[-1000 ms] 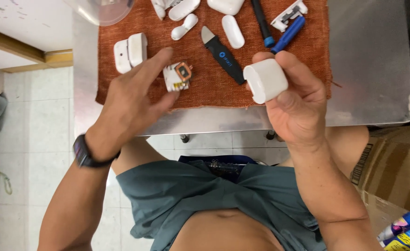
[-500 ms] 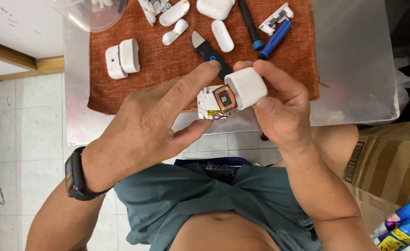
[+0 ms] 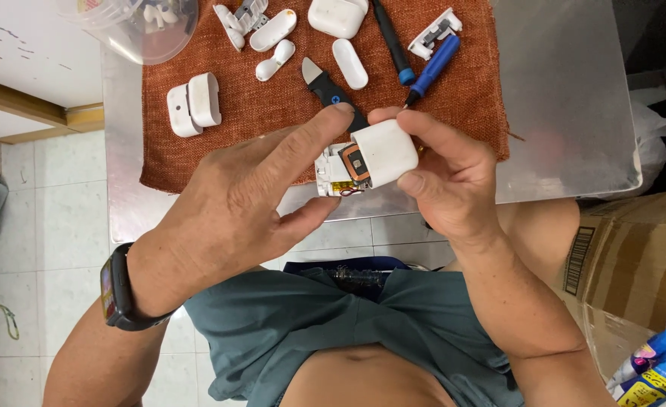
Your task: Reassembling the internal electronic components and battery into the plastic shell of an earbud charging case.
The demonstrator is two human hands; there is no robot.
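Gripping white earbud case shell [image 3: 384, 153] w/ right hand [image 3: 454, 177], left hand [image 3: 250, 200] on inner module [image 3: 338, 169]

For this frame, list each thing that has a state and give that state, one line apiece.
white case shell: held in right hand, off the table
inner assembly: partly out of the shell, coil and wires exposed, pinched by left hand
split case halves: apart, lying on the orange cloth
closed white case: shut, on the cloth
blue screwdriver: lying flat, untouched
pry tool: lying flat
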